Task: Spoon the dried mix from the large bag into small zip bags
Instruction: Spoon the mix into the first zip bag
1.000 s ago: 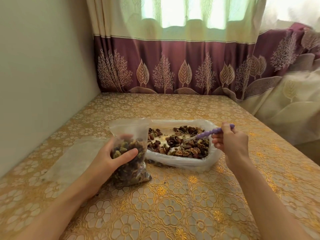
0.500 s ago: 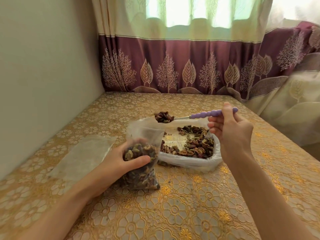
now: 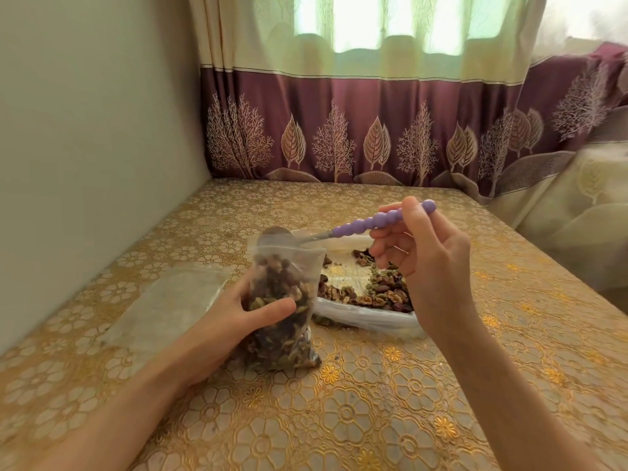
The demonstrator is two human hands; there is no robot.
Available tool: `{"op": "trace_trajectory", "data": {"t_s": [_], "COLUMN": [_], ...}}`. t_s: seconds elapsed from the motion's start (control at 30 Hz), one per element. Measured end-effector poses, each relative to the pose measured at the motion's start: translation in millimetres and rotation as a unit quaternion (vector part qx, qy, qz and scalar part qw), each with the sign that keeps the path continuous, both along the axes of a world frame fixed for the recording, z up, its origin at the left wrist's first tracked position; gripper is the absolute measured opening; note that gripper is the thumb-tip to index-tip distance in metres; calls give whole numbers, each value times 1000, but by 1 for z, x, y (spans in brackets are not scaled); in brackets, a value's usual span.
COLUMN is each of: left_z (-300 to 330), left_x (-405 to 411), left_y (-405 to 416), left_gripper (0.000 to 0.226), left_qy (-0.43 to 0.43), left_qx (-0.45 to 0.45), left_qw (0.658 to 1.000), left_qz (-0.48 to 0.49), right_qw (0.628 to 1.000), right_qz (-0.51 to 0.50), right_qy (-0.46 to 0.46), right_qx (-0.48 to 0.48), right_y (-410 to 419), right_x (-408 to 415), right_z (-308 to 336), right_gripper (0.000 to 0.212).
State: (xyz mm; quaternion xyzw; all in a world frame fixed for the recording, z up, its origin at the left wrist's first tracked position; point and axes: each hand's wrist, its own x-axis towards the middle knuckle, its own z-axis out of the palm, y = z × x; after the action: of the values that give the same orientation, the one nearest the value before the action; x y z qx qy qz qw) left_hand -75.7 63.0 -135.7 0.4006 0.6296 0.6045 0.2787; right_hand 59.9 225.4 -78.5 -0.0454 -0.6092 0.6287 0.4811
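Observation:
My left hand (image 3: 238, 311) grips a small clear zip bag (image 3: 283, 300) that stands upright on the table, mostly full of dried nuts and fruit. My right hand (image 3: 421, 263) pinches the purple beaded handle of a spoon (image 3: 370, 223). The metal bowl of the spoon is tipped into the small bag's open mouth. Behind the small bag lies the large white bag (image 3: 367, 317), open, with dried mix spread across its bottom.
A flat empty clear bag (image 3: 163, 307) lies on the gold floral tablecloth (image 3: 373, 402) to the left of my left hand. A plain wall runs along the left edge. Maroon and cream curtains (image 3: 339, 130) hang behind the table and drape at the right.
The spoon came up out of the large bag loaded with mix and swung left; its bowl now tips into the small bag's mouth. My left hand kept its grip on the small bag.

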Motion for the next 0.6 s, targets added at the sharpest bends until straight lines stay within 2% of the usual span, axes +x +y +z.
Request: {"op": "trace_trajectory", "data": {"t_s": [0.2, 0.3, 0.4, 0.5, 0.6], "left_z": [-1, -2, -3, -3, -3], "left_x": [-2, -3, -6, -8, -9], "left_y": [0, 0, 0, -1, -1], "left_gripper": [76, 72, 69, 71, 60], "left_qy": [-3, -4, -9, -14, -11], "left_qx": [12, 19, 30, 42, 52], "left_qw": [1000, 999, 998, 995, 993], "left_qz": [21, 37, 62, 94, 104], "right_qw": [997, 992, 984, 977, 974], "right_qz": [33, -6, -77, -155, -205], "right_qy": [27, 44, 20, -24, -57], "right_qx": [-60, -117, -161, -143, -80], "right_y": [8, 18, 33, 49, 57], "right_x": [1, 3, 6, 10, 12], "right_z": [-2, -6, -16, -27, -34], "right_gripper": [27, 30, 33, 32, 33]}}
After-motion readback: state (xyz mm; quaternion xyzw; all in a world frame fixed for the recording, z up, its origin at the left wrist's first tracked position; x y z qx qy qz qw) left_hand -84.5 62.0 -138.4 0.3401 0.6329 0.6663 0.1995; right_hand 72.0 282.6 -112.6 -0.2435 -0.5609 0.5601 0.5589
